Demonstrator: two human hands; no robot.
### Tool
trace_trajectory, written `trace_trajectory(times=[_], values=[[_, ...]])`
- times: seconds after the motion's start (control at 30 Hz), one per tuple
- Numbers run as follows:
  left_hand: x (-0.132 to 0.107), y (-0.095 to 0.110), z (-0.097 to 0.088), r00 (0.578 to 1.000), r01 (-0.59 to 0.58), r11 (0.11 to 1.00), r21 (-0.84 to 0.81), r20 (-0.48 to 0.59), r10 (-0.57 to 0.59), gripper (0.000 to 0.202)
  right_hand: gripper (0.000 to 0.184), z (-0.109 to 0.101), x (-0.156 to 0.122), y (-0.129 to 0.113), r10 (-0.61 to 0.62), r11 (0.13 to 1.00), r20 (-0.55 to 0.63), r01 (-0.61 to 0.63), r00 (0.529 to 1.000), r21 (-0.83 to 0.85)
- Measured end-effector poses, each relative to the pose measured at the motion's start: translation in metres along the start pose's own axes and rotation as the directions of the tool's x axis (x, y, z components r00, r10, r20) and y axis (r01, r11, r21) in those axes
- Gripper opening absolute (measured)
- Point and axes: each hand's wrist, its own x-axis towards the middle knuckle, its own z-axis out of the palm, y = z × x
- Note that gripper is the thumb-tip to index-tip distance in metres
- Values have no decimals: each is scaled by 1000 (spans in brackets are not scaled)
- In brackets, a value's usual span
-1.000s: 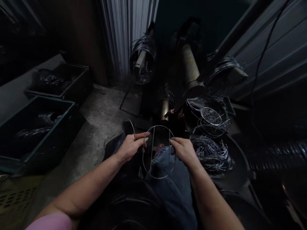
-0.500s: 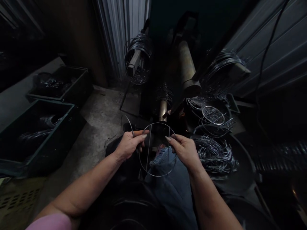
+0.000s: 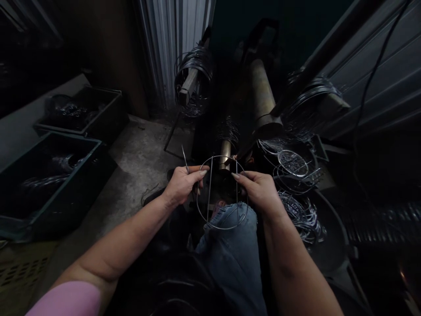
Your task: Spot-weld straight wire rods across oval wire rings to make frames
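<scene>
Between my hands is a round wire ring (image 3: pixel 223 228) with two straight wires running across it. My left hand (image 3: pixel 182 183) pinches the ring's left side between thumb and fingers. A curved piece of wire (image 3: pixel 184 157) also sticks up from that hand; where it ends below the fingers is hidden. My right hand (image 3: pixel 259 188) grips the ring's right side, thumb on top. The ring's far edge overlaps, in view, the lower end of a brass-coloured cylinder (image 3: pixel 225 151) with a copper-coloured tip beside it; whether they touch I cannot tell.
Wire coils hang on a left bar (image 3: pixel 189 85) and a right bar (image 3: pixel 338 103). A thick cylinder (image 3: pixel 263 92) juts out above. At right, a round tray (image 3: pixel 332 254) holds bent wires. Green bins (image 3: pixel 98 147) stand at left. My jeans-covered leg (image 3: pixel 233 254) is below the ring.
Both hands have carried the ring forward and slightly right, so its far edge now overlaps the brass-coloured cylinder in view. The grip on it looks the same. The camera view has shifted a little.
</scene>
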Motion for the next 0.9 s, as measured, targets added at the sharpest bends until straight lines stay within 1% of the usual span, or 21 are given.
trace_trajectory(times=[0.13,0.23,0.33,0.43,0.5,0.57,0.7,0.9], values=[[1,3,1,1000,18,999,-27,21,-17,36,39,-2,5,1,17,1000,11,-17,1000,12],[2,4,1,999,28,999,-25,32,-27,35,39,-1,5,-1,2,999,11,-2,1000,34],[4,4,0,1000,15,1000,-4,9,-15,35,40,2,5,-1,-8,999,-2,8,1000,45],[7,0,0,1000,-15,1000,16,-22,16,34,39,5,1,4,-14,999,-31,16,999,39],[7,-4,3,999,-30,1000,4,-20,30,32,39,5,-4,9,-24,999,-52,26,998,29],[7,-9,7,1000,-17,1000,-11,-5,17,31,38,5,-11,15,-11,999,-76,13,997,34],[6,-16,14,1000,19,999,43,1,-19,28,35,1,-26,21,36,998,-146,-29,989,49],[11,-13,26,999,33,995,91,27,-35,24,36,-8,-31,25,39,999,-204,-39,978,5]])
